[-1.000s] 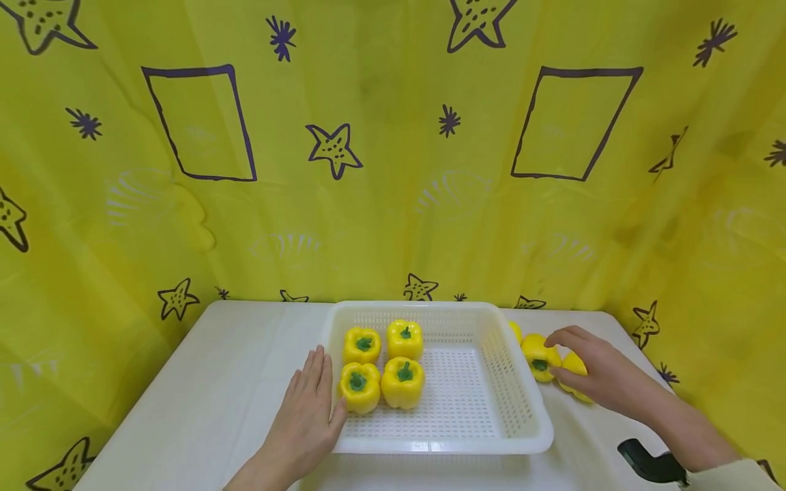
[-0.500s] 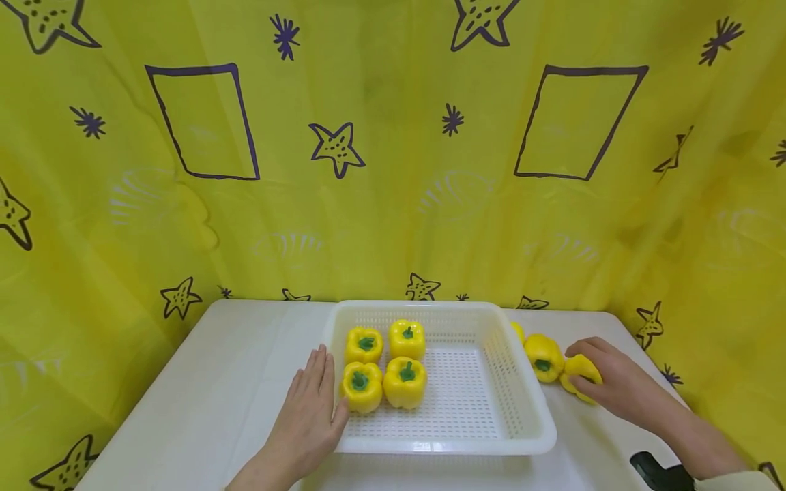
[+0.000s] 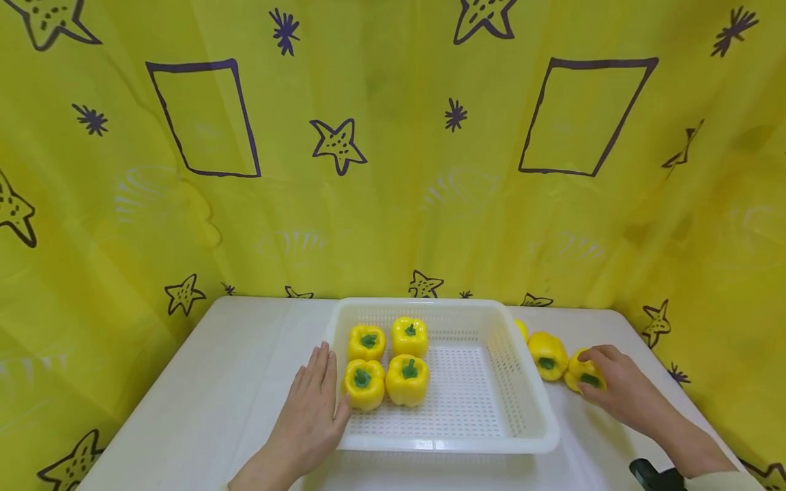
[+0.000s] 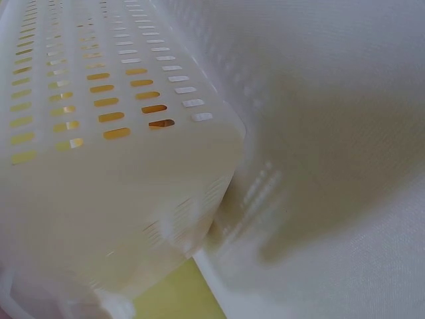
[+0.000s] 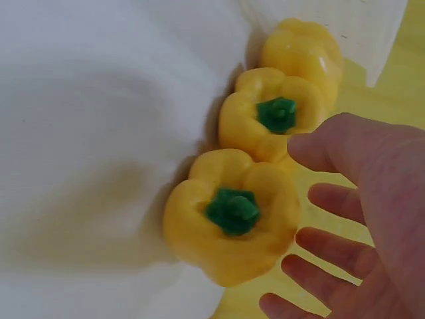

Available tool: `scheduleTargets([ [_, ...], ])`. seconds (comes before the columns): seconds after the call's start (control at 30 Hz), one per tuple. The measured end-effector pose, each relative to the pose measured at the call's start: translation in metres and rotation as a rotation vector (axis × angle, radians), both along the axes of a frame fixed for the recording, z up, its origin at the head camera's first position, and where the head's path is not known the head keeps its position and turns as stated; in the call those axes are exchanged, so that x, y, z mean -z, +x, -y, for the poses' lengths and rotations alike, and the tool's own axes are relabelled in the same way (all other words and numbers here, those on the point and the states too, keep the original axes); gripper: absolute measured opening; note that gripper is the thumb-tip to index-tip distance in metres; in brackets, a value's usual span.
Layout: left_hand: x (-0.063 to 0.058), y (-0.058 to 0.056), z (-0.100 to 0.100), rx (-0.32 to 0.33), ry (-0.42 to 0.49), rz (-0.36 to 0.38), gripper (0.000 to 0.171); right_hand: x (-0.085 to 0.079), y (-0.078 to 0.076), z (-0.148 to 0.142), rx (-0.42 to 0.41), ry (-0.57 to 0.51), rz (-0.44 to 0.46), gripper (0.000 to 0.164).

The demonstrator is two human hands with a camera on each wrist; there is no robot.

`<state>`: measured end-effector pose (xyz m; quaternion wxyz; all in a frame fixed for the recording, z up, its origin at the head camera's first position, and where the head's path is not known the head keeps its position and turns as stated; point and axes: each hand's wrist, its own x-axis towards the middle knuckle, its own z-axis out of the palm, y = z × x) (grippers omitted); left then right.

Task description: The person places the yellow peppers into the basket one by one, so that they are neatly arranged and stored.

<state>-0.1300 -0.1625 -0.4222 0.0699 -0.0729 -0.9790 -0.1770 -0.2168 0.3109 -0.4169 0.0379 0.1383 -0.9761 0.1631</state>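
Note:
My left hand [image 3: 307, 419] lies with straight fingers along the left rim of a white plastic basket [image 3: 430, 444]. The left wrist view shows the basket's slotted wall [image 4: 133, 179] and no fingers clearly. Four yellow bell peppers is avoided here: several yellow bell peppers [image 3: 408, 382] with green stems stand in the basket's left half. Right of the basket, my right hand [image 3: 629, 392] reaches over the nearest bell pepper [image 5: 265, 206] in a row on the table. Its thumb and spread fingers [image 5: 332, 249] are at that pepper's edge, not curled round it.
Two more yellow bell peppers, a middle one [image 5: 242, 129] and a far one [image 5: 299, 53], continue the row beside the basket. The white table [image 3: 178, 409] meets a yellow patterned curtain [image 3: 393, 225] behind. A black object [image 3: 653, 475] sits by the right wrist.
My right hand has moved right, from over the middle pepper to the outer one, whose stem now faces more toward me. My left hand stays at the basket rim.

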Motion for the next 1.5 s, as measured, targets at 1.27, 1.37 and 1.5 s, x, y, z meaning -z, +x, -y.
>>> scheduleTargets([
  [1.27, -0.003, 0.001, -0.001, 0.005, 0.016, -0.009, 0.068, 0.029, -0.02, -0.01, 0.032, 0.098, -0.064, 0.071],
  [1.37, -0.003, 0.001, -0.001, 0.002, 0.013, -0.007, 0.068, 0.03, -0.02, -0.01, 0.027, 0.086, -0.074, 0.073],
  [1.5, -0.004, 0.001, -0.002, 0.005, 0.018, -0.003, 0.068, 0.031, -0.021, -0.011, 0.033, 0.08, -0.059, 0.075],
])
